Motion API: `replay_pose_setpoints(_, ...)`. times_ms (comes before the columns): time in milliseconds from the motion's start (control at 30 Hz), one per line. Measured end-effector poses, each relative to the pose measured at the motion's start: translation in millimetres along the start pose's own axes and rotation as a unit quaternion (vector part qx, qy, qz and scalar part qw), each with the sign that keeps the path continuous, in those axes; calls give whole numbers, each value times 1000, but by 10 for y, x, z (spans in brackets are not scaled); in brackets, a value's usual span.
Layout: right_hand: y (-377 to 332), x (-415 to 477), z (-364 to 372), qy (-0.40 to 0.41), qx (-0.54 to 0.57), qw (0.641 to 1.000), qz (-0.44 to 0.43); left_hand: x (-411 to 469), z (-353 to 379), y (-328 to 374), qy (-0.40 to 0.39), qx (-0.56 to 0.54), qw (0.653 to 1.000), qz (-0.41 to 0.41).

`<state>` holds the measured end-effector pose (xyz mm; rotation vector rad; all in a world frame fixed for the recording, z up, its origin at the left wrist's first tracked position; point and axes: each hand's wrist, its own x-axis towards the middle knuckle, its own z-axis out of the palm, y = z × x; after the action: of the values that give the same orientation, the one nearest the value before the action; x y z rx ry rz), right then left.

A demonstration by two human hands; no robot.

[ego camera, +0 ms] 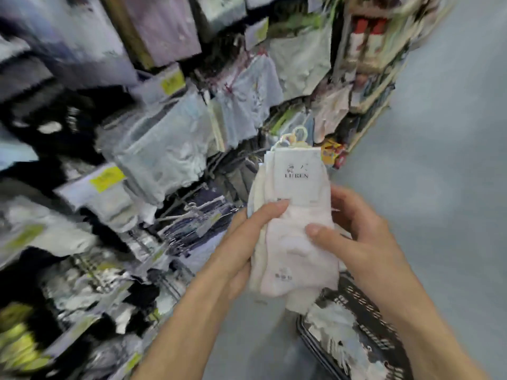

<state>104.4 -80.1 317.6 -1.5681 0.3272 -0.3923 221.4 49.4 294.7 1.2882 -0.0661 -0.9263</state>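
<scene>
A pack of pale pink and white socks (295, 259) with a white paper label and a small plastic hanger loop on top is held upright in front of me. My left hand (247, 242) grips its left edge, thumb lying across the front below the label. My right hand (359, 237) holds the right edge, thumb pressed on the front of the socks and fingers behind them.
A display rack (153, 149) of hanging packaged socks and underwear with yellow price tags fills the left and centre, blurred. A black shopping basket (365, 325) with some packaged goods sits below my right forearm. Grey floor (444, 133) lies to the right.
</scene>
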Motion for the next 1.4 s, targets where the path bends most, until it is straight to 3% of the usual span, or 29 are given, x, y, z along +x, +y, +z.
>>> replay_pose_setpoints(67, -327, -83, 400, -28, -12, 999, -33, -446, -270, 258, 29, -6, 999, 43)
replay_pose_setpoints(233, -952, -341, 1438, -13, -20, 993, -112, -1671, -931, 554, 105, 13, 983, 148)
replay_pose_setpoints(367, -1170, -644, 2150, -69, -13, 993, -94, -2407, -1287, 502, 116, 41, 974, 188)
replay_pose_setpoints(467, -1178, -889, 2457, -103, -15, 990, -90, -2741, -1485, 318, 153, -14, 971, 184)
replay_pose_setpoints(733, -919, -1119, 2562, -149, 14, 987, -53, -3041, -1674, -103, 207, -130, 960, 134)
replay_pose_setpoints(933, -772, -1177, 2586, -190, -25, 980, -44, -2994, -1600, -206, 230, -142, 951, 151)
replay_pose_setpoints(1400, -656, -708, 2473, -214, 74, 974, -6, -2536, -1484, -38, 299, -159, 928, 158)
